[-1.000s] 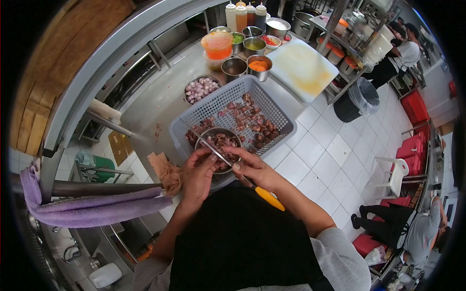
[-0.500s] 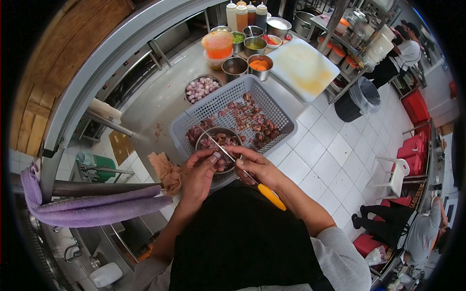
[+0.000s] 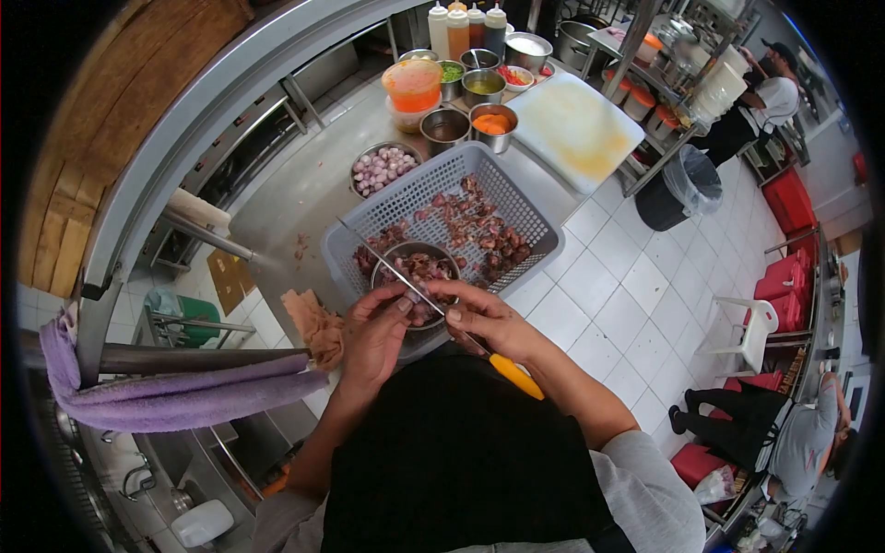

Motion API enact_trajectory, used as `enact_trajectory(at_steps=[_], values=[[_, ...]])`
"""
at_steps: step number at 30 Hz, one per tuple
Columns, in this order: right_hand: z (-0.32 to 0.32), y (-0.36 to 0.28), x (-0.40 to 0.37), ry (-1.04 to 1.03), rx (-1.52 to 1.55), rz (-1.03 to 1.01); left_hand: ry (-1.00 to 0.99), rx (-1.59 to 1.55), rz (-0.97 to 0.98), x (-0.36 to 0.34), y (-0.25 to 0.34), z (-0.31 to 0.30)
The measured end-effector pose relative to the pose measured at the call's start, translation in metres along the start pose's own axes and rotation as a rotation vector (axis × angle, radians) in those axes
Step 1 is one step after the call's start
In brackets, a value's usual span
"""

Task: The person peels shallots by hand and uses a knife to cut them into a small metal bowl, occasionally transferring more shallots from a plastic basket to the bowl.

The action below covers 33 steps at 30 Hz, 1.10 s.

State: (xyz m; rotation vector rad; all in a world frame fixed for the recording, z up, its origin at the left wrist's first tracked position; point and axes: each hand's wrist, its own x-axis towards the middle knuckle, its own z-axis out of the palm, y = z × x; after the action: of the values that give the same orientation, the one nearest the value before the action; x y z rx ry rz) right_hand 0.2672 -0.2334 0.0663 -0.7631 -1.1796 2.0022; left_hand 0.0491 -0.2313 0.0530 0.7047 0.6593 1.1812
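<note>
My right hand [image 3: 481,323] is closed round the blade of a knife [image 3: 516,376], near its yellow handle, and the long blade points up and left. My left hand [image 3: 376,330] pinches a small purplish piece, apparently a shallot, against the blade. Below my fingers a round metal bowl [image 3: 455,265] holds reddish-purple pieces. The bowl sits within a grey perforated basket [image 3: 536,205], where more dark red peelings and pieces [image 3: 475,226] lie. Beyond the basket's left side a metal bowl of peeled shallots [image 3: 383,170] stands on the steel counter [image 3: 286,217].
Metal containers [image 3: 447,129], orange tubs [image 3: 412,86], squeeze bottles [image 3: 459,32] and a white cutting board [image 3: 581,129] stand past the basket. A crumpled cloth [image 3: 315,327] and purple towel [image 3: 184,396] lie left. Two people [image 3: 774,97] [image 3: 802,442] are at the right.
The knife's blade has swung slightly, its tip now farther up and left. Both hands have shifted only a little, still close together over the bowl.
</note>
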Motion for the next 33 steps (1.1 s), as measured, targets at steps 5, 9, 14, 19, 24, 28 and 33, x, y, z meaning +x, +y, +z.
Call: enact_trajectory(at_steps=[5, 9, 14, 19, 24, 28, 33], values=[[0.0, 0.002, 0.0, -0.023, 0.108, -0.026, 0.057, -0.033, 0.018, 0.002, 0.0, 0.009], [0.004, 0.0, -0.002, -0.016, 0.012, -0.049, 0.05, -0.037, 0.085, 0.002, -0.002, 0.006], [0.006, 0.0, 0.0, -0.031, -0.037, -0.087, 0.061, -0.042, 0.062, 0.0, 0.002, 0.012], [0.009, -0.006, -0.004, -0.012, -0.07, -0.074, 0.098, -0.05, 0.066, 0.001, 0.001, 0.018], [0.004, -0.001, 0.0, -0.024, 0.076, -0.05, 0.011, -0.128, 0.013, 0.002, 0.001, 0.009], [0.003, 0.002, 0.001, 0.004, 0.048, -0.057, 0.035, -0.098, 0.021, 0.004, 0.001, 0.011], [0.006, 0.003, 0.004, 0.019, -0.071, -0.106, 0.099, 0.005, 0.139, 0.001, -0.001, 0.016]])
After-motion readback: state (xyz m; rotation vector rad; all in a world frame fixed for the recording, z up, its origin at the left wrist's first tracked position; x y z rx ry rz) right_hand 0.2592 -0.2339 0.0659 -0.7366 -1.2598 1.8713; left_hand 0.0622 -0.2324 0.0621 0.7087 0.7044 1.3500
